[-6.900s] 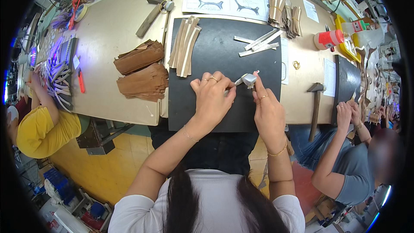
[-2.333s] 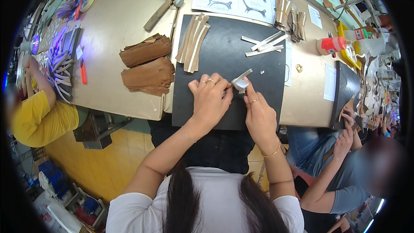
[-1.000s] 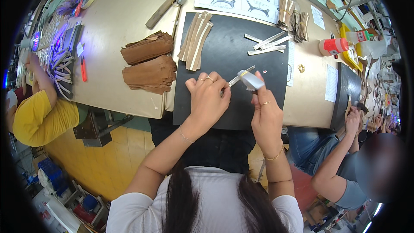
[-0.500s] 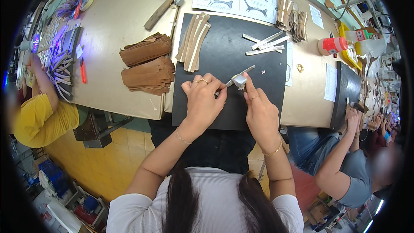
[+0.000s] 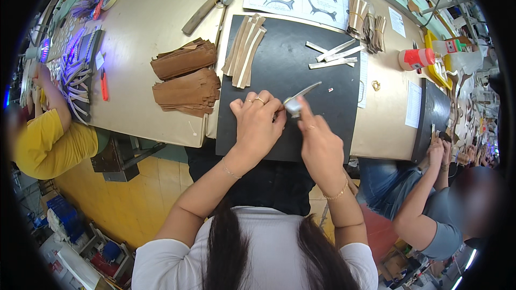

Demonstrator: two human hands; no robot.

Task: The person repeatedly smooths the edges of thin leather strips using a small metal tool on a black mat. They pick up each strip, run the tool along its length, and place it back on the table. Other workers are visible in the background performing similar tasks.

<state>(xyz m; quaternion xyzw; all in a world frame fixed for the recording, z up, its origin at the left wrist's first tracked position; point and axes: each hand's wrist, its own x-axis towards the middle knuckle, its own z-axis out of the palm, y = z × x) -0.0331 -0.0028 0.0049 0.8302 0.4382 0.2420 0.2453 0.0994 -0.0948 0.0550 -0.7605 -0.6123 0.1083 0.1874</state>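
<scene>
While the pale, narrow strip [image 5: 303, 93] stays pinched at its near end, both hands have shifted only slightly from half a second ago, remaining over the near half of the black rectangular mat [image 5: 290, 75] on the tan desk [image 5: 145, 48]. The left hand [image 5: 257, 126] is curled, fingers together, pressing beside the strip's near end; the right hand [image 5: 320, 142] is closed on a small grey tool [image 5: 293, 106] set against that same end. The strip rises at a slant toward the mat's centre. A fan of light wooden-looking slats [image 5: 245, 48] lies at the mat's far-left corner, and several whitish strips [image 5: 333, 55] lie toward its far-right edge. Two stacks of brown, notched leather-like pieces [image 5: 185, 83] rest on the desk left of the mat, unchanged.
</scene>
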